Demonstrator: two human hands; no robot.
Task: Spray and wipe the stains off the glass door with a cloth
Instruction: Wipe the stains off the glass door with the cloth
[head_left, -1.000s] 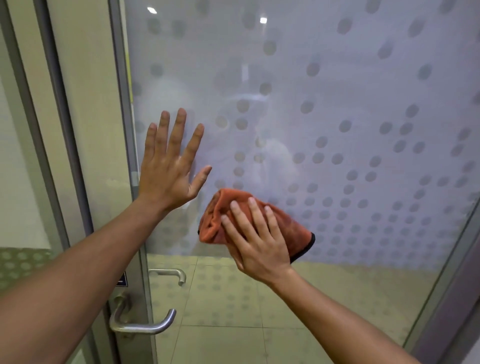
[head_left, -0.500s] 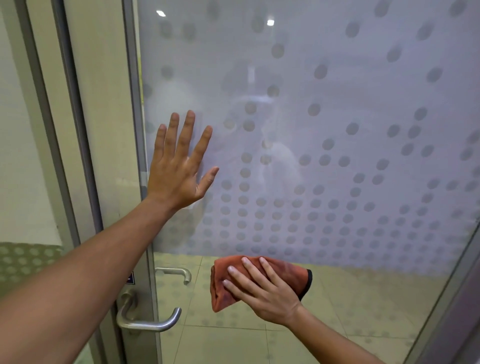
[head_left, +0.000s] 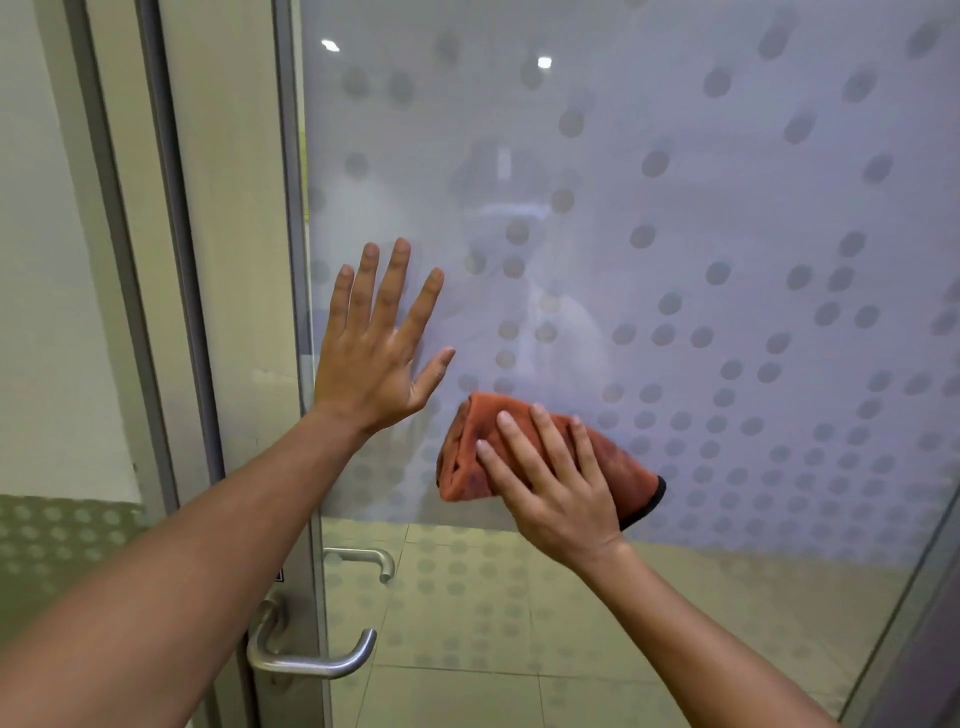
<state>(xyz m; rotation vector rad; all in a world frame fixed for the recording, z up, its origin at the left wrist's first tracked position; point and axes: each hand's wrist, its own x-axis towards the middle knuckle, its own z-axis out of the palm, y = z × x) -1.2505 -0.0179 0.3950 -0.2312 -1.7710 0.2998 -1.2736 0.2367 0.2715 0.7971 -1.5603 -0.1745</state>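
Note:
The glass door (head_left: 701, 218) fills the view, frosted with a pattern of grey dots above a clear lower strip. My left hand (head_left: 371, 353) lies flat on the glass near the door's left edge, fingers spread, holding nothing. My right hand (head_left: 553, 483) presses a folded orange cloth (head_left: 467, 447) with a dark hem against the glass, just below and right of the left hand, near the bottom of the frosted area. No spray bottle is in view.
A metal lever handle (head_left: 311, 660) sticks out of the door frame at lower left; a second handle (head_left: 363, 558) shows through the glass. The grey door frame (head_left: 291, 208) runs upright on the left, another frame edge (head_left: 909, 597) slants at lower right. Tiled floor lies beyond.
My right hand dropped with the cloth into the clear lower strip, then came back up to the lower frosted area. My left hand stayed flat on the glass.

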